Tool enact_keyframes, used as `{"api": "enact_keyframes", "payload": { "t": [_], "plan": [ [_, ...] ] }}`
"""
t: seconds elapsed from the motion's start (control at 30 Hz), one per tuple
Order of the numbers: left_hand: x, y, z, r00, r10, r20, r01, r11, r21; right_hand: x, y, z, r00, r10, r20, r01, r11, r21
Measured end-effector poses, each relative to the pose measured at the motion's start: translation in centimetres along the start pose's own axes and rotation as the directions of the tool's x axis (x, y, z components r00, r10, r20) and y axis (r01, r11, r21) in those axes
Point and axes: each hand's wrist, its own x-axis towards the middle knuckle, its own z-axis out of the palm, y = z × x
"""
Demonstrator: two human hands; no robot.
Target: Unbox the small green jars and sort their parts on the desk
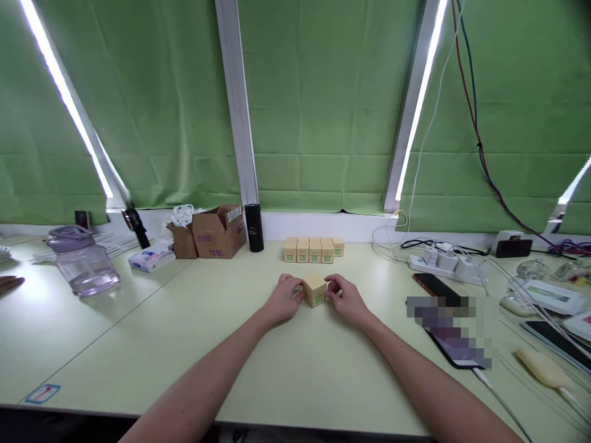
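A small tan cardboard box (314,289) with a green label sits on the table, turned with one corner toward me. My left hand (286,298) holds its left side between thumb and fingers. At its right side, the curled fingers of my right hand (345,297) pinch near the edge. Behind it, close to the wall, a row of several similar small boxes (309,250) stands side by side, each with a green label. The rightmost one is set slightly farther back.
To the left stand a black cylinder (253,228), an open brown carton (218,232), a tissue pack (152,256) and a purple water bottle (87,261). Phones (441,289), a power strip (446,267) and cables lie at right. Another person's hand (10,282) shows at far left.
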Motion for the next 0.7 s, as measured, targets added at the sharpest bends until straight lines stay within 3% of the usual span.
{"api": "enact_keyframes", "payload": {
  "t": [0.23, 0.43, 0.6, 0.7],
  "plan": [
    [0.0, -0.1, -0.1, 0.996, -0.054, -0.072, 0.054, 0.999, -0.003, -0.4, -0.9, 0.4, 0.999, -0.034, -0.042, 0.036, 0.999, 0.035],
    [-0.1, 0.3, -0.3, 0.994, -0.098, -0.048, 0.097, 0.995, -0.032, -0.4, -0.8, 0.4, 0.999, -0.026, -0.041, 0.028, 0.999, 0.042],
    [-0.3, 0.7, -0.4, 0.980, -0.176, -0.096, 0.163, 0.978, -0.128, -0.2, -0.1, 0.3, 0.998, 0.004, -0.061, -0.001, 0.999, 0.049],
    [-0.3, 1.0, -0.4, 0.976, -0.212, -0.055, 0.199, 0.963, -0.180, 0.0, 0.4, 0.4, 0.998, 0.005, -0.067, -0.002, 0.999, 0.046]
  ]
}}
